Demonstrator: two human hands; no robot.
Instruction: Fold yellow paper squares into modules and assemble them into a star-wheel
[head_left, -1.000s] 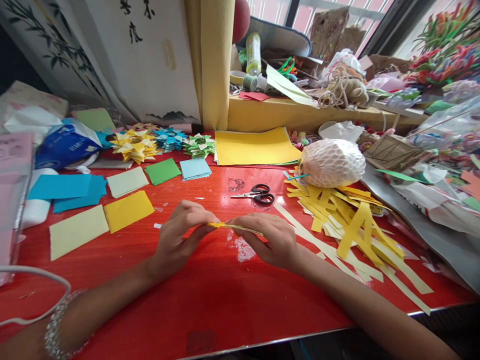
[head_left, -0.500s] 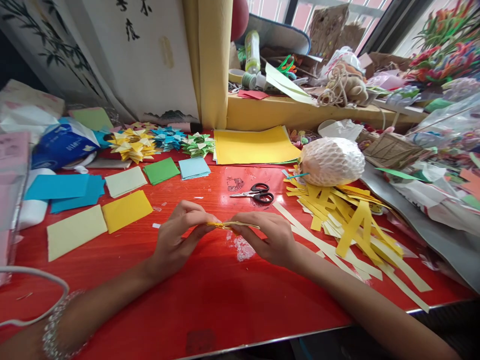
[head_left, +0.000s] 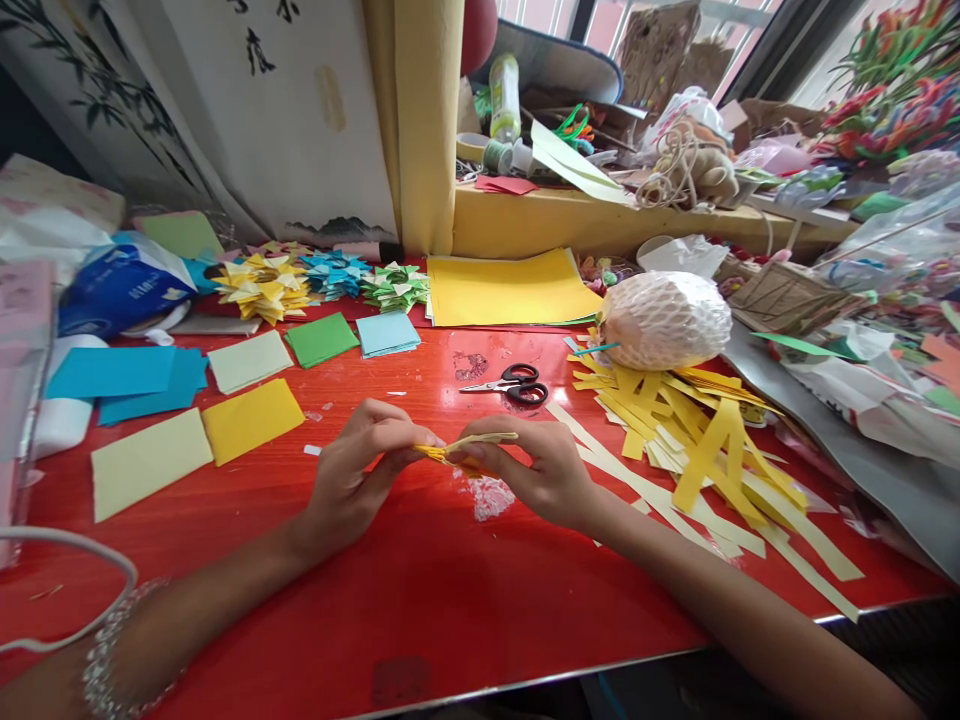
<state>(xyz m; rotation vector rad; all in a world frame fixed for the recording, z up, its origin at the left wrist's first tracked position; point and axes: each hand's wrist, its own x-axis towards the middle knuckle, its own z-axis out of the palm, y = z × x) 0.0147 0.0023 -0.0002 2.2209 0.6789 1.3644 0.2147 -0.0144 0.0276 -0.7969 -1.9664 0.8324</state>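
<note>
Between my hands, above the red table (head_left: pixel 450 600), is a small folded piece of yellow and cream paper strips (head_left: pixel 448 450). My left hand (head_left: pixel 360 460) pinches its yellow left end between thumb and fingers. The right end is gripped by my right hand (head_left: pixel 536 465), where a cream strip lies over the index finger. Part of the piece is hidden by the fingers. Black-handled scissors (head_left: pixel 517 385) lie beyond my right hand. To the right, yellow and cream paper strips (head_left: pixel 701 450) are spread in a loose pile.
Small paper stacks, including a yellow one (head_left: pixel 253 420) and blue sheets (head_left: pixel 116 375), lie at the left. Folded paper stars (head_left: pixel 266 285) and large yellow sheets (head_left: pixel 514 288) are at the back. A netted white bundle (head_left: pixel 666 320) sits behind the strips.
The cream strip at my right fingers has risen slightly and now bends upward over the index finger. Both hands keep their hold on the paper piece, nearly in place.
</note>
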